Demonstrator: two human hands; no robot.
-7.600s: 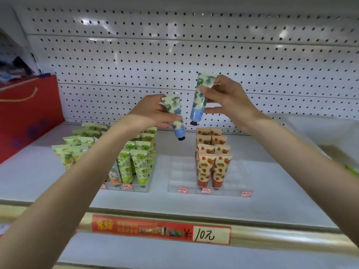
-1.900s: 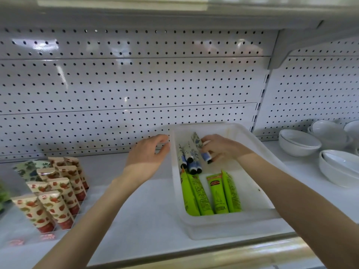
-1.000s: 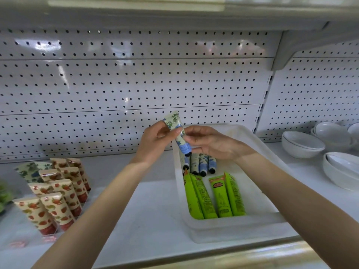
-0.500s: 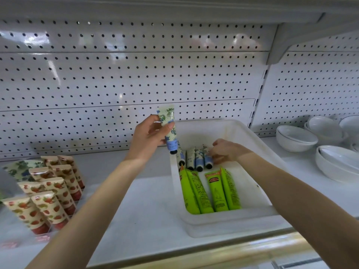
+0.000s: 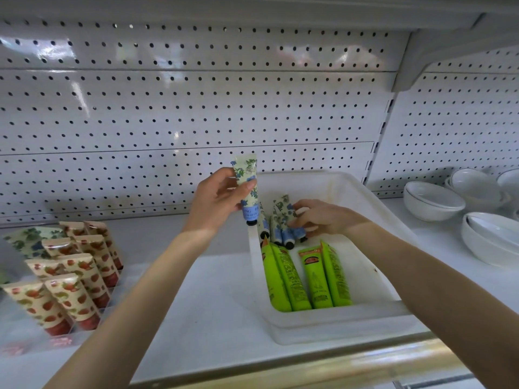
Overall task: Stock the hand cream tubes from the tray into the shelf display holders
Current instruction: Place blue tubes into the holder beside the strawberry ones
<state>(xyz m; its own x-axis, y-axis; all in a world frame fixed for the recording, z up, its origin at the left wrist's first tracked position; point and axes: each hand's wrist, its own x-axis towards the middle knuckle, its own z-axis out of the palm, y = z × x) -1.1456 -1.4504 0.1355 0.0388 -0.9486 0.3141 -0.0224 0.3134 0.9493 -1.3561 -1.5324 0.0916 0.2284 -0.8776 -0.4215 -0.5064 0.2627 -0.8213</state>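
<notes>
From the head view, my left grip pinches a tube between thumb and fingers. The tube is blue-flowered with a dark cap and stands nearly upright, cap down, in the air just above the far left corner of the tray. My right grip reaches into the far end of the tray and curls round a second tube of the same print, tilted with its crimped end up. Just left of it, more blue tubes lie by the tray's left wall, caps toward me. Nearer, four green tubes lie side by side on the tray floor, filling its left half. The tray sits on the white shelf, right of centre, its near rim close to the shelf's front edge. On the left, strawberry tubes stand cap down in rows in a clear holder, with a flowered tube at their far left. White bowls sit at the far right, and pegboard backs the shelf.
</notes>
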